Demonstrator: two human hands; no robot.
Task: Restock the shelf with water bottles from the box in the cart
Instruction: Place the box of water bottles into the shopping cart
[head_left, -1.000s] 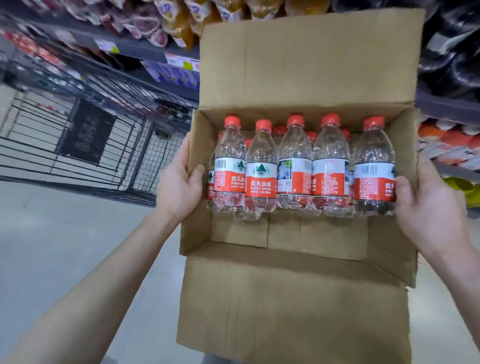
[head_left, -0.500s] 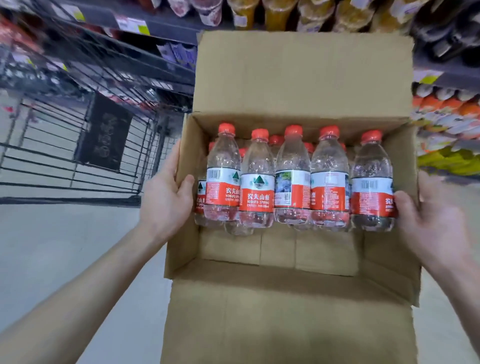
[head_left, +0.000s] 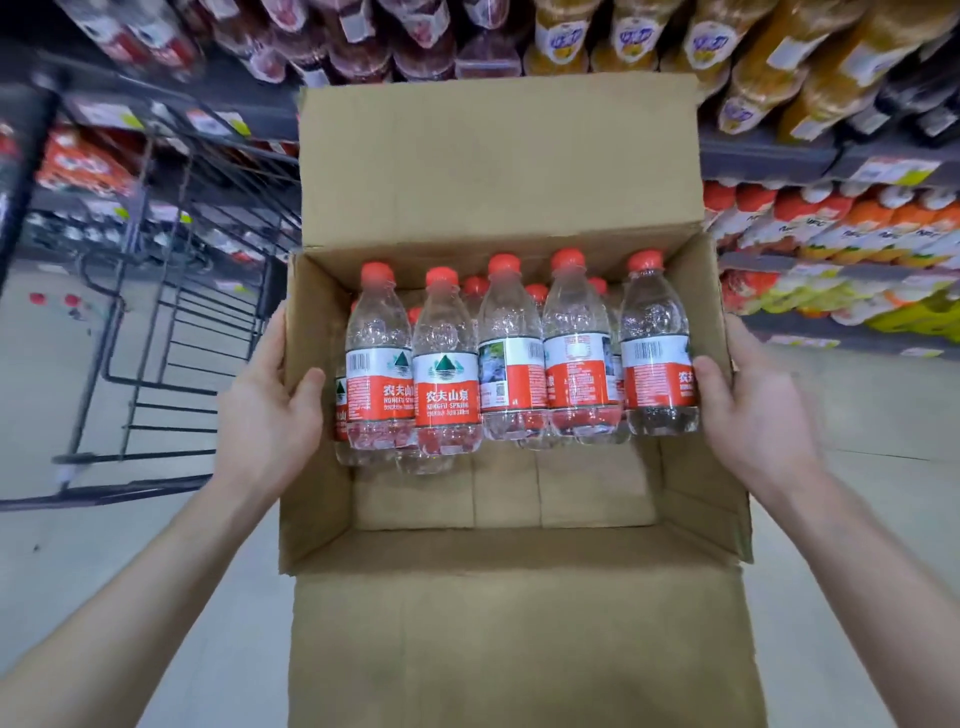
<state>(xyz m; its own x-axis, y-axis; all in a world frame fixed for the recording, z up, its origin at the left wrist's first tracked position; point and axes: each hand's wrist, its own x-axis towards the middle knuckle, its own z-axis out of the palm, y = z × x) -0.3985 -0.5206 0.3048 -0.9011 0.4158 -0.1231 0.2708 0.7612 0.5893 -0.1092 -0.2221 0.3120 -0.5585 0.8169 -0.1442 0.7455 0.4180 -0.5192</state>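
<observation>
Cardboard box (head_left: 498, 166) is gripped at its sides by the left hand (head_left: 270, 415) and right hand (head_left: 753, 410). It should be kept level so bottles (head_left: 509, 353) are not tipped.

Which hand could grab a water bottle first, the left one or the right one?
Probably the right hand: its thumb lies against the end bottle inside the box. The left hand grips the other wall, nearer the cart. Both hold the box, so it's close.

Open cardboard box (head_left: 509, 493), flaps spread; clear red-capped water bottles (head_left: 511, 353) packed against far wall, tilted.
</observation>
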